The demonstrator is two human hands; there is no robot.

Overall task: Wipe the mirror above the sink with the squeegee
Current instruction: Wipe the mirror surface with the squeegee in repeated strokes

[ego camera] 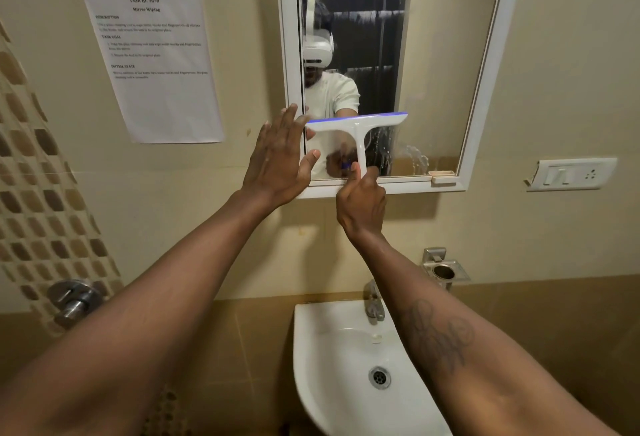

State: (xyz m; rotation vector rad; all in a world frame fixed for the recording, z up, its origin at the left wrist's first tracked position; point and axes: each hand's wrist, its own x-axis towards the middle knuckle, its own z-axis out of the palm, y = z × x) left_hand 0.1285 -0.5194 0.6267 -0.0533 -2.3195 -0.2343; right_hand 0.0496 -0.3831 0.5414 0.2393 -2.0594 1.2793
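Gripping the squeegee (358, 124) on the mirror (433, 55), right hand (362, 203)

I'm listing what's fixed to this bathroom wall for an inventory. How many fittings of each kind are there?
Mirror: 1
Paper notice: 1
Switch plate: 1
Sink: 1
Tap: 1
Cup holder: 1
Wall valve: 1
Total: 7
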